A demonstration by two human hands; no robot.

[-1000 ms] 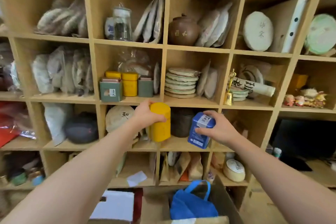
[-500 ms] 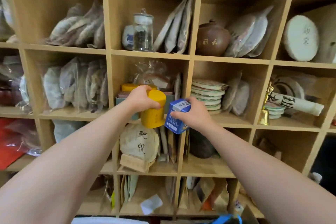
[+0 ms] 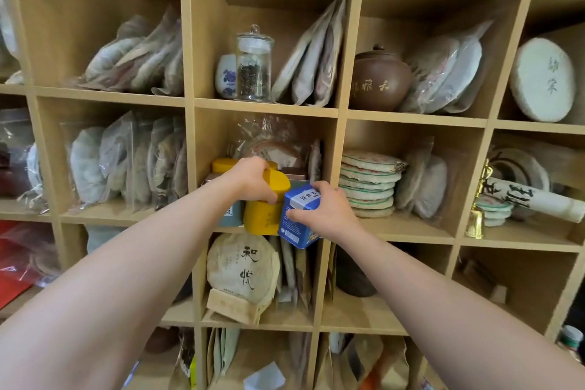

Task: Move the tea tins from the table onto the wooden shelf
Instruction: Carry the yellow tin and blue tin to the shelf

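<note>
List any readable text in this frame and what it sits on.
"和悦": round tea cake, cubby below the hands.
"和": last brushed character on the brown clay jar; the rest are unclear.
Blue tin in the right hand: white label blurred.
White disc and scroll: brushwork not legible.

Both hands moved fwd/up toward 12 o'clock since 1 s ago, out from below the middle cubby to its front edge. Left hand point(image 3: 250, 179) now has yellow tin point(image 3: 266, 209) at the shelf point(image 3: 395, 229) lip, by tins already there. Right hand point(image 3: 323, 209) brought blue tin point(image 3: 299, 218) in, now touching yellow tin at its 3 o'clock, tilted. Cam closer.
</note>
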